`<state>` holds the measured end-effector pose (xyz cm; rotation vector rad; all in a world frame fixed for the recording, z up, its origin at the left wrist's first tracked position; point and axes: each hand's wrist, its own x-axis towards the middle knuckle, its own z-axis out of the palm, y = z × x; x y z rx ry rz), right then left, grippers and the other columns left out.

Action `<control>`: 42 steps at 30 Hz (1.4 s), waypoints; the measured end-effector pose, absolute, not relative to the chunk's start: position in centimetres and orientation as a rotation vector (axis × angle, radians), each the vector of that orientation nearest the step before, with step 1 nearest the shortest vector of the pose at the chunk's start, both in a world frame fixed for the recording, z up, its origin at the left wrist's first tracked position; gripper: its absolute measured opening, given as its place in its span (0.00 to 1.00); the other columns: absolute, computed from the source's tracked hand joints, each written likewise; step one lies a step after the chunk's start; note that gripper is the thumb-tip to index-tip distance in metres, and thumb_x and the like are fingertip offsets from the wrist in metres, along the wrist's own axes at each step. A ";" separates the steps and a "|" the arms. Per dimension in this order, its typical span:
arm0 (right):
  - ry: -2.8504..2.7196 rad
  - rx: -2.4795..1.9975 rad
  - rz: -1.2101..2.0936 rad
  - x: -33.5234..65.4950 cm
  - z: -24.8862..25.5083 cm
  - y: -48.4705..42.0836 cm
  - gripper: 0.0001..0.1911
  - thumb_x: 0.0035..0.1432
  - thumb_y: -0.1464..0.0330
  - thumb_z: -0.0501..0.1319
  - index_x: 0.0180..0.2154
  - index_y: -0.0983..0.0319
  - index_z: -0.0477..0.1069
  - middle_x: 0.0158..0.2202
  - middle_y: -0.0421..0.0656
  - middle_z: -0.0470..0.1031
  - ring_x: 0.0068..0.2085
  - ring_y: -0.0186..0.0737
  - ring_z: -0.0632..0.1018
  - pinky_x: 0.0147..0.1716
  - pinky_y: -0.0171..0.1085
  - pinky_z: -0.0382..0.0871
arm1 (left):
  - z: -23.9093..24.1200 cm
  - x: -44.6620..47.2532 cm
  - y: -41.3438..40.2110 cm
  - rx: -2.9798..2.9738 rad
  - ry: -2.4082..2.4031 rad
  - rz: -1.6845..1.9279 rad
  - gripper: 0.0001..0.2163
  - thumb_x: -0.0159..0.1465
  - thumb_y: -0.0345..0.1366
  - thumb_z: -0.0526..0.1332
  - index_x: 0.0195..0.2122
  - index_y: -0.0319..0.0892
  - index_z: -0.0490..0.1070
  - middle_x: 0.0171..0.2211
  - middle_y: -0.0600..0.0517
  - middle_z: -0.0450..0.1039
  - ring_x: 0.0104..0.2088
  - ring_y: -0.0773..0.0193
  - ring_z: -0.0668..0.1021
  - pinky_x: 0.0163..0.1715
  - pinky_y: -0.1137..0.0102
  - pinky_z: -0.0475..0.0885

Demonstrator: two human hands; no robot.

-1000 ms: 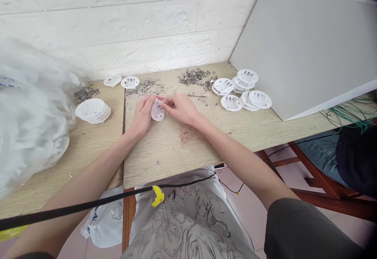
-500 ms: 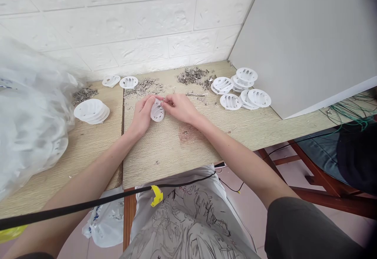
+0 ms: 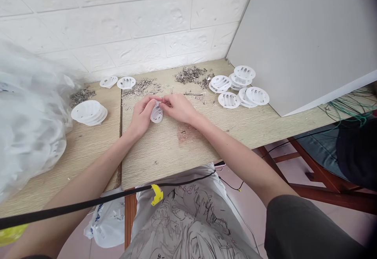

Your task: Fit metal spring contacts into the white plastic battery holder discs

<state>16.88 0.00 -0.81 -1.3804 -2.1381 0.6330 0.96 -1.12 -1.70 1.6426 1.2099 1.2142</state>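
Markings: blue print on the large clear plastic bag (image 3: 35,129) at the left, too blurred to read. Small plastic bag (image 3: 110,225) below the table (image 3: 165,149) carries blue lettering, folded and illegible. Grey printed garment (image 3: 188,227) on the lap: dense black line drawing with a short run of red script, unreadable. Yellow tag (image 3: 157,195) wrapped on a black strap (image 3: 118,193); any text on it too small to tell.

Specimen: one white plastic disc (image 3: 157,116), just above the table between the two hands. Thin, slightly translucent, tilted steeply; moulded ridges and slots across its face, small dark spots near the lower rim.

Grip, left hand (image 3: 143,114): closed, thumb and fingers clasping the disc at its upper left edge. Grip, right hand (image 3: 178,107): narrow, fingertips drawn together against the upper right edge; cannot tell whether a small part sits between them.

Surroundings: loose flat metal pieces (image 3: 143,88) spread behind the left hand; a darker heap of metal clips (image 3: 190,74) behind the right, with a slim metal strip (image 3: 194,93) nearer. Stacked plain discs (image 3: 86,111) at left, beside the large bag. Discs with metal clips fitted (image 3: 229,100) grouped at right, overlapping, near a grey panel (image 3: 303,43).
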 end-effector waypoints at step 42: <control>-1.710 -1.208 1.104 17.3 -0.8 0.5 0.11 0.61 0.66 0.59 0.26 0.63 0.67 0.24 0.37 0.64 0.28 0.32 0.64 0.30 0.33 0.58 | -1.2 0.1 -0.4 1.128 1.191 1.162 0.06 0.54 0.36 0.69 0.31 0.40 0.80 0.30 0.48 0.80 0.31 0.61 0.79 0.34 0.66 0.75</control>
